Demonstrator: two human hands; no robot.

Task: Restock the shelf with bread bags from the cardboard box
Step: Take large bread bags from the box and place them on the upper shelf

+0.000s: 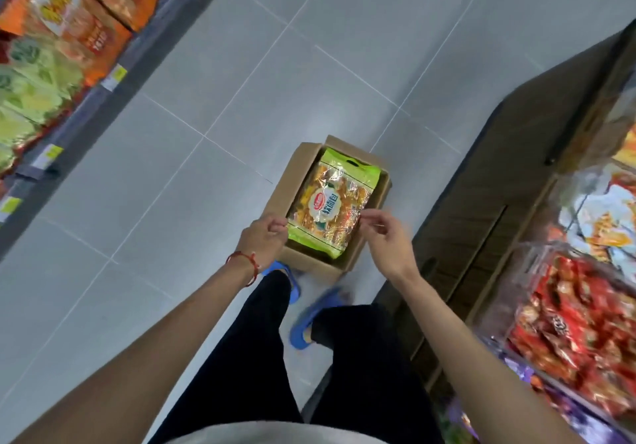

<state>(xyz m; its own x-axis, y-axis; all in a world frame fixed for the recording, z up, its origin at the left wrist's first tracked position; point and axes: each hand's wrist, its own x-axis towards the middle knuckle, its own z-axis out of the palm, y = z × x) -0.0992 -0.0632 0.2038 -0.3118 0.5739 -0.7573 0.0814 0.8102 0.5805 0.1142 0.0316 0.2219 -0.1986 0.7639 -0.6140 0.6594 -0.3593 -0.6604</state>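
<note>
An open cardboard box [275, 199] stands on the floor in front of my feet. A green bread bag [330, 202] with a clear window and a round label lies flat in it, filling most of the box. My left hand [263, 240], with a red string at the wrist, has curled fingers at the bag's near left corner. The fingertips of my right hand [382, 233] come together at the bag's near right edge. Both hands look to be above the box. Whether either one grips the bag is unclear.
A shelf unit [89, 103] on the left carries orange and green snack bags [79, 27] with yellow price tags. On the right is a dark wooden display [481, 209] with clear bins of red-wrapped snacks [578, 319]. Grey tiled floor [241, 65] lies between them.
</note>
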